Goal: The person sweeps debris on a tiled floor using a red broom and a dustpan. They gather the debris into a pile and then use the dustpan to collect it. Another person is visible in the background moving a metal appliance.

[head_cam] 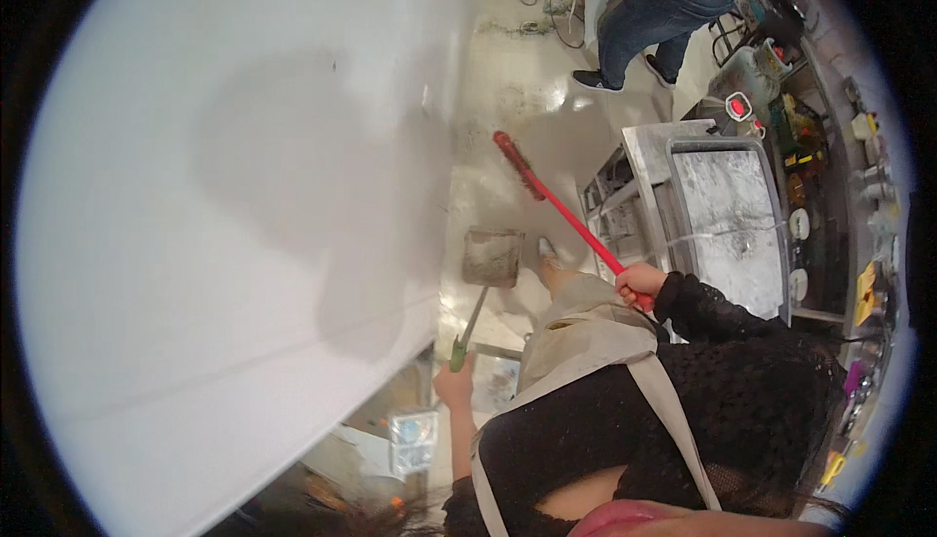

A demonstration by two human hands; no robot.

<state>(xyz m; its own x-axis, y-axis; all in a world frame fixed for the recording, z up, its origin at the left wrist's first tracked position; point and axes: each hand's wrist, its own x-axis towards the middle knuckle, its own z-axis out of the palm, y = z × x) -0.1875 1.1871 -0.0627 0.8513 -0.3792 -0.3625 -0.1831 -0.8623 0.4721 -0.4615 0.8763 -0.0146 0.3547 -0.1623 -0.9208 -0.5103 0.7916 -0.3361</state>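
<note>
My right hand (639,285) is wrapped around the red handle of a broom (582,229). The broom's bristled head (518,166) points away from me, above or on the pale tiled floor; whether it touches cannot be told. Lower on the left, my left hand (454,385) grips the green end of a long-handled dustpan (493,257). Its square, dirt-stained pan is close to the floor, between the white wall and one of my shoes (546,248). A light apron (585,339) covers my front.
A white wall (241,193) runs along my left. On the right stands a metal worktable (644,156) bearing a large rimmed tray (732,222). A person in jeans (651,21) stands farther up the passage, near cables (575,24) on the floor. Cluttered shelving (820,193) lies beyond the table.
</note>
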